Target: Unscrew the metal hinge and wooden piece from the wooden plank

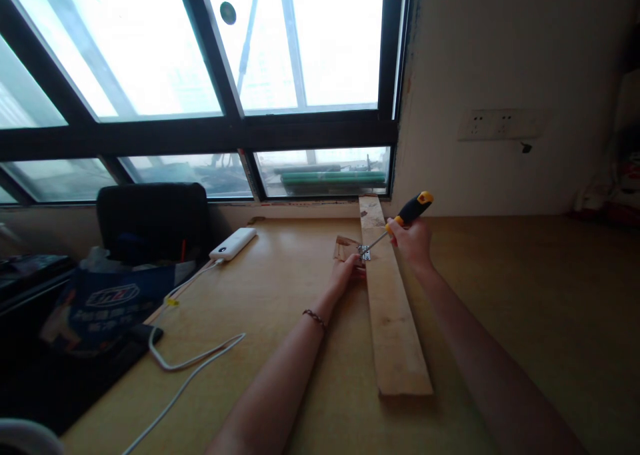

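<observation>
My right hand [413, 238] grips a screwdriver [413, 208] with a black and yellow handle, tilted so that its shaft slopes down to the left. The screwdriver's tip meets a small metal hinge [366, 252] at the left edge of a long wooden board [395, 322]. A short wood block [344, 247] sits against that edge, under the hinge's left side. Closed around the near end of the block is my left hand [346, 272], its thumb close to the hinge. Its other fingers are partly hidden. The board lies flat on the wooden table [280, 295].
A white power bank [233, 244] lies at the table's left edge, with a white cable [195, 362] trailing toward me. Beyond that edge stand a black chair [153, 215] and a blue bag [115, 302]. A window and a wall with sockets [500, 124] border the far side.
</observation>
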`<move>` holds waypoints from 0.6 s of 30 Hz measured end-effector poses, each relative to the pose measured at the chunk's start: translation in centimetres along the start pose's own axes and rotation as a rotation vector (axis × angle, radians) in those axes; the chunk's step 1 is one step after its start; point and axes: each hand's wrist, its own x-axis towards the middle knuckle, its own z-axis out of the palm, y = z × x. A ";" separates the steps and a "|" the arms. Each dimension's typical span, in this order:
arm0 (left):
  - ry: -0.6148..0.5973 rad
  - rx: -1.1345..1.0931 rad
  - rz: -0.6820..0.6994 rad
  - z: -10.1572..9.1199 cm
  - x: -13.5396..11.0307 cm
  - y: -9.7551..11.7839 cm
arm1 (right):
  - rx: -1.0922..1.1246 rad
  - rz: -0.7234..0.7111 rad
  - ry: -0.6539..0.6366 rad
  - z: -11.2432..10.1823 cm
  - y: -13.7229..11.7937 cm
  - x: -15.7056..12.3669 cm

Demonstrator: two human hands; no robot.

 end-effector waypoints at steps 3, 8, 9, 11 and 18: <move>0.008 0.097 0.009 0.0 -0.3 0.1 | -0.014 0.005 -0.008 0.1 0.2 0.0; -0.033 0.198 0.071 -0.1 -0.3 0.1 | -0.021 0.005 -0.041 0.2 0.4 -0.1; -0.040 0.205 0.084 -0.1 -0.3 0.1 | -0.014 0.000 -0.047 0.3 0.5 -0.1; -0.057 0.204 0.097 -0.1 -0.3 0.1 | -0.004 -0.007 -0.046 0.3 0.7 -0.1; -0.057 0.204 0.118 -0.2 -0.2 0.0 | -0.064 -0.079 -0.054 0.3 1.2 0.0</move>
